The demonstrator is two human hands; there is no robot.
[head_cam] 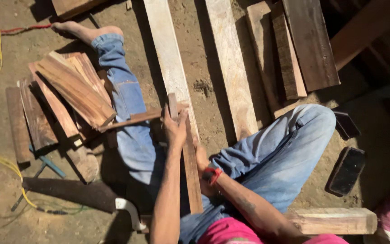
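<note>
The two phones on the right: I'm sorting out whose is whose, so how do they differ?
The lower phone lies in sunlight on the dirt, whole outline visible, and looks larger. The upper phone sits mostly in shadow beside the knee and looks smaller. Both are dark, flat rectangles lying apart from each other on the ground.

Left hand (175,129): on the upper end of the narrow wood strip (189,171), which runs between the legs.
Right hand (201,160): on the strip lower down, just right of it.
Cross strip (132,119): lies over the left leg (129,131), meeting the narrow strip by the left hand.
Stacked short boards (73,90): left of that leg.
Handsaw (77,194): on the ground, below the stack.
Long planks (231,68): beyond the hands, side by side.
Block (335,220): right of the person.
</note>
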